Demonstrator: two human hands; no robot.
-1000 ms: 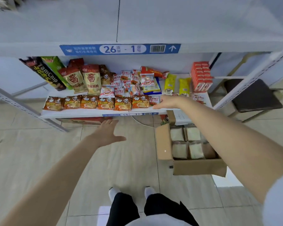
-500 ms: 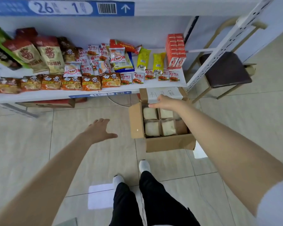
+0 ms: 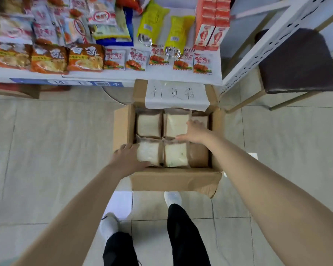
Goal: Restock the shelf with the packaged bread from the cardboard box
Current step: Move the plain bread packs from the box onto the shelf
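Item, nearest: left hand (image 3: 127,158), fingers wrapped round the left edge of a square, clear-wrapped packet of white sliced bread (image 3: 148,154), thumb on its near edge. The packet sits in the open brown cardboard box (image 3: 173,179) on the grey floor tiles (image 3: 56,141). Just right of that hand: a second like packet (image 3: 174,155), untouched. Beyond: right hand (image 3: 195,131), thumb along the near edge and fingers over the right edge of the far-right bread packet (image 3: 176,124); whether that grip is closed cannot be told. Left of it: a fourth packet (image 3: 148,124). Farther from both hands: white metal shelf (image 3: 161,78) carrying printed snack packets (image 3: 135,60), no bread visible on it. Status, judged: restock barely begun; at least four packets left to lift and place.
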